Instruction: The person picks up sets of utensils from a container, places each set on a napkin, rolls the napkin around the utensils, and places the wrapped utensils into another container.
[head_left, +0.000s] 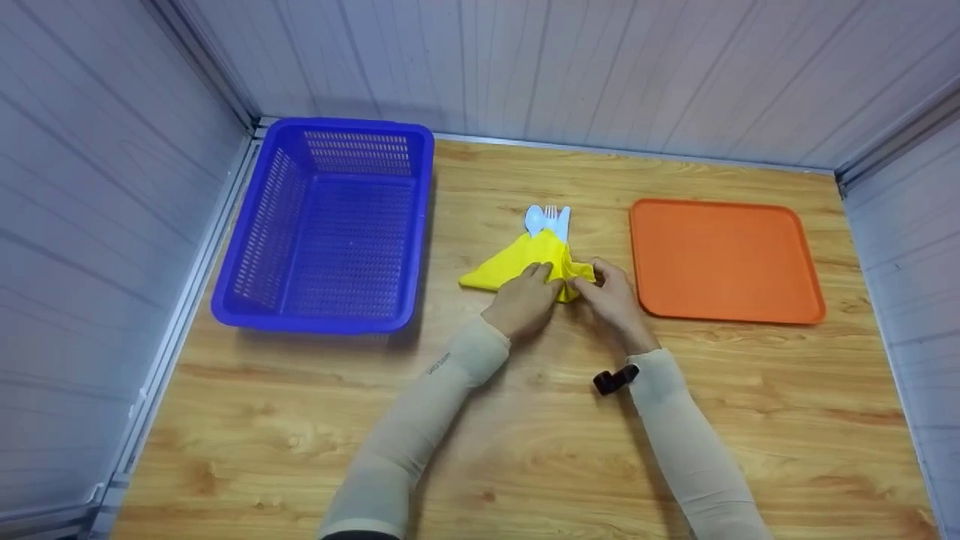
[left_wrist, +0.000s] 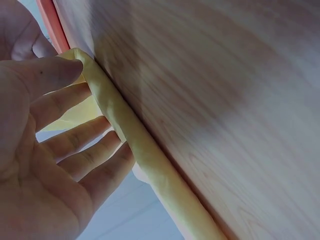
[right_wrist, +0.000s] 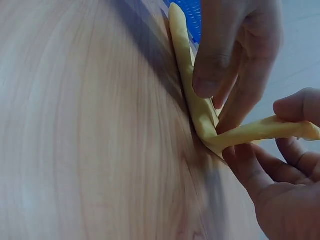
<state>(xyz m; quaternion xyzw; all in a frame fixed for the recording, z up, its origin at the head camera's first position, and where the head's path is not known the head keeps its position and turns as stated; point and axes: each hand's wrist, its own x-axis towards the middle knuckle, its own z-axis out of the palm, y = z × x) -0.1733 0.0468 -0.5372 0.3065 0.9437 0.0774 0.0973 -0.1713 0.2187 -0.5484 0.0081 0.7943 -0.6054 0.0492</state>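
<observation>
Yellow cloth [head_left: 496, 264]: lying on the counter [head_left: 510, 450] between the blue basket [head_left: 421, 225] and the orange tray [head_left: 724, 259], covering the lower parts of the spoon [head_left: 534, 219], fork [head_left: 551, 214] and knife [head_left: 564, 223].
Left hand [head_left: 527, 298]: pressing the cloth with spread, nearly straight fingers.
Right hand [head_left: 611, 300]: pinching the flap [right_wrist: 260, 131] between thumb and fingers.
Wrapping: apparently the step in hand; going best with the left fingers anchoring the crease while the right hand is drawing the flap snugly, not dragging the cutlery askew.
Cutlery handles: hiding under the cloth; their alignment isn't showing.
Crease: partly disappearing behind fingers in the head view.
Left wrist view: cutting off the cloth's near end and most of the right hand.
</observation>
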